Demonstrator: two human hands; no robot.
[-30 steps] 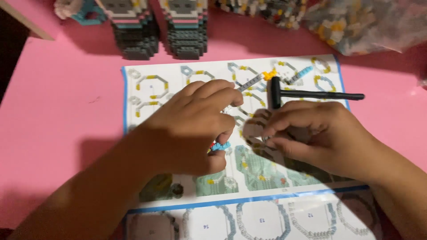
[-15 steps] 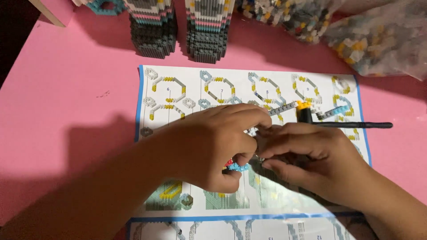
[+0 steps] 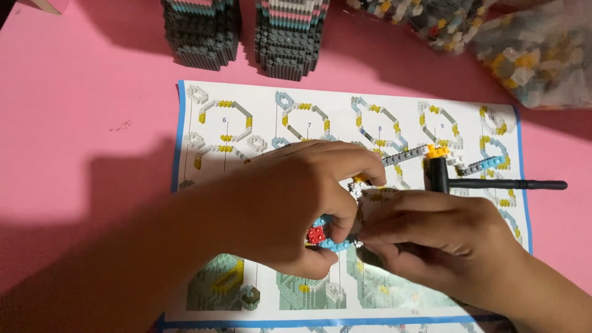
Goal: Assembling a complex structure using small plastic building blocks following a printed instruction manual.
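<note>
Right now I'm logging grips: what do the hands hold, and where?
Both the left hand and the right hand pinch one small brick assembly between them; the left grips its blue and red end, the right its pale end.

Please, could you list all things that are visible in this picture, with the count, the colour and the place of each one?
instruction sheet: one, white with blue border, on the pink table, under the hands
pink table: one, pink, fills the view
small brick assembly: one, light blue, red and white, between both hands
black hammer tool: one, black, on the sheet at right
brick strip: one, grey with orange end, beside the hammer head
built brick stacks: two, dark grey with pale bands, top
bags of loose bricks: mixed colours, top right; count unclear
left hand: one, holds the assembly
right hand: one, holds the assembly
</note>
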